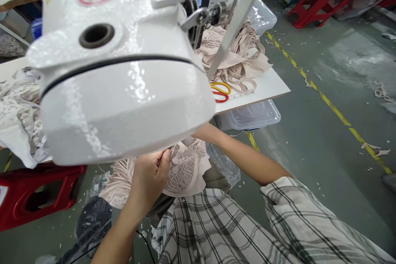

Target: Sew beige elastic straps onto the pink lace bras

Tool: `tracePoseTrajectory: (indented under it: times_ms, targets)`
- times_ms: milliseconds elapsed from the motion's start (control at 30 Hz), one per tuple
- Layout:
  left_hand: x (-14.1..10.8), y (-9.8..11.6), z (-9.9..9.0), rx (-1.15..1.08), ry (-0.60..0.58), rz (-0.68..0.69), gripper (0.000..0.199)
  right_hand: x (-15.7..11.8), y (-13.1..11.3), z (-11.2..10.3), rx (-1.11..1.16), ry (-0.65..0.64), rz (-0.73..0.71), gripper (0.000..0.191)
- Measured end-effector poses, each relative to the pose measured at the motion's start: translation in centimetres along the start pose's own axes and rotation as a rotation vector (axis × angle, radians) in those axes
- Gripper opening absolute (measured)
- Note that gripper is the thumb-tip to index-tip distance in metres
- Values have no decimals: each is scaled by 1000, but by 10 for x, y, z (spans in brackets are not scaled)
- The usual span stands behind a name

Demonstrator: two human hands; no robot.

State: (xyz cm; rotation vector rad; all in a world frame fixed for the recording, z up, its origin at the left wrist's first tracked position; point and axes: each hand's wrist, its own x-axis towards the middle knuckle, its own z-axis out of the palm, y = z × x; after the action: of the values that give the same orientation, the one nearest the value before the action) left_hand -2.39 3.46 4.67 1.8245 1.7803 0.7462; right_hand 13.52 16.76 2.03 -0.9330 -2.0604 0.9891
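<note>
A white sewing machine head [130,107] fills the upper left and hides its needle area. Below its lower edge, my left hand [153,171] pinches the edge of a beige lace piece [182,169] between thumb and fingers. The lace hangs over my lap, with a scalloped, cup-like shape. My right hand [202,132] reaches under the machine head from the right; only its back near the wrist shows, and its fingers are hidden. More beige lace pieces [116,189] lie bunched to the left of my left hand.
Red-and-yellow-handled scissors [221,92] and a ruler lie on the white table [272,86] at the right, beside a heap of beige straps [241,57]. A clear plastic bin [253,115] sits beneath. White lace [21,111] and a red stool [40,194] are at the left.
</note>
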Motion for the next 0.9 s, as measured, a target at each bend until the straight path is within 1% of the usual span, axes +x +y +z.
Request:
tracePoseTrajectory:
  times_ms: [67, 133, 233, 300, 433, 533, 700, 900]
  targets:
    - [0, 0, 0, 7, 1, 7, 31, 2, 4, 2, 21, 14, 13, 7]
    - [-1, -1, 1, 20, -2, 4, 31, 4, 11, 6, 51, 26, -15, 9]
    - [-4, -1, 1, 45, 4, -3, 32, 5, 21, 9, 109, 34, -83, 5]
    - [-5, 0, 1, 60, 18, 1, 31, 4, 24, 10, 128, 45, -85, 4]
    - [-9, 1, 0, 83, 49, -11, 29, -1, 22, 10, 112, 68, -53, 8]
    - [-12, -1, 0, 91, 75, -25, 28, -3, 21, 10, 98, 64, -59, 8]
    - [-14, -4, 1, 100, 120, -6, 26, -3, 22, 13, 91, 74, -78, 8]
    - [-14, -5, 0, 84, 147, -10, 25, -3, 20, 12, 81, 66, -80, 6]
